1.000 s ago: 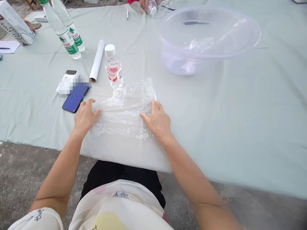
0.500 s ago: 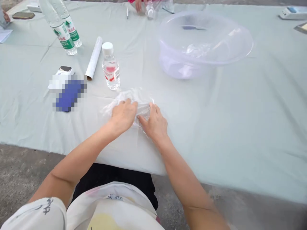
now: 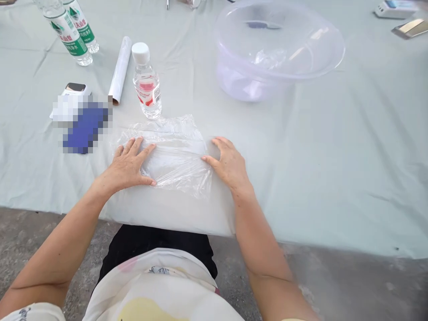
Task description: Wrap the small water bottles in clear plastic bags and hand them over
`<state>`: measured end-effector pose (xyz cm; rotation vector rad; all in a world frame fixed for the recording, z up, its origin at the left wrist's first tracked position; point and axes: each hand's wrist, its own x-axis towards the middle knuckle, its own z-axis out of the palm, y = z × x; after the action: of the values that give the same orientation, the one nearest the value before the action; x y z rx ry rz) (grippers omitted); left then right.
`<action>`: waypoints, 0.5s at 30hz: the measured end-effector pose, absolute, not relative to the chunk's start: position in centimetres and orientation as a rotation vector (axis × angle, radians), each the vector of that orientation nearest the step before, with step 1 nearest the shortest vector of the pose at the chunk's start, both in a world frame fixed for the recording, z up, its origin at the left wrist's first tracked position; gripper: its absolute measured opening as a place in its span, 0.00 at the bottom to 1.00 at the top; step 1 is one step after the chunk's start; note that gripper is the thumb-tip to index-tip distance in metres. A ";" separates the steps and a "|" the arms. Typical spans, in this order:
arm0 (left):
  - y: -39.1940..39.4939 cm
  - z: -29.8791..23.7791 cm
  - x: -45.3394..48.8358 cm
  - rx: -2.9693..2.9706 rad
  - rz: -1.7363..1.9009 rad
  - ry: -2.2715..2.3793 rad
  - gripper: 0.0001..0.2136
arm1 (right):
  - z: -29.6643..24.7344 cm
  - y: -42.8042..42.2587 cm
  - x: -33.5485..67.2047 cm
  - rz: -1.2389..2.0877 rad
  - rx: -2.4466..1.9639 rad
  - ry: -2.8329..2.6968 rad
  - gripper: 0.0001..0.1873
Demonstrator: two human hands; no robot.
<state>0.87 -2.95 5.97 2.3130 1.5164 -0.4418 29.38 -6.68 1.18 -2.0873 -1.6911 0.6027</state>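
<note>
A wrinkled sheet of clear plastic film (image 3: 177,154) lies on the pale tablecloth in front of me. My left hand (image 3: 130,165) rests on its left part, fingers spread and pressing flat. At the sheet's right edge is my right hand (image 3: 229,162), its thumb near the film and its fingers curved but apart. Whether the right thumb touches the film I cannot tell. Just behind the sheet stands a small clear bottle (image 3: 147,84) with a white cap and a red-marked label.
A film roll (image 3: 120,71) lies behind the bottle's left side. Two green-labelled water bottles (image 3: 68,35) stand far left, a pixelated blue object (image 3: 86,129) and a white device (image 3: 75,89) nearer. A translucent purple basin (image 3: 234,80) holds crumpled clear plastic (image 3: 269,58).
My hands have moved apart, the left one going left. The bunched plastic film between them is now spread wider and flatter. The view has shifted slightly.
</note>
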 end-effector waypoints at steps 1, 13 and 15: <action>-2.9 6.0 0.8 2.310 -0.460 1.503 0.50 | 1.3 -6.8 30.0 0.580 -2.121 -1.663 0.27; -2.6 6.2 1.9 2.288 -0.641 1.426 0.61 | 4.9 2.5 24.5 0.703 -1.564 -1.650 0.43; -2.6 6.4 2.1 2.273 -0.674 1.428 0.62 | 4.3 6.3 22.3 0.804 -1.416 -1.715 0.48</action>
<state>2.09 -2.59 6.35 2.2734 1.4276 -0.6736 22.33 6.34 4.34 -1.4162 -1.7148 0.8037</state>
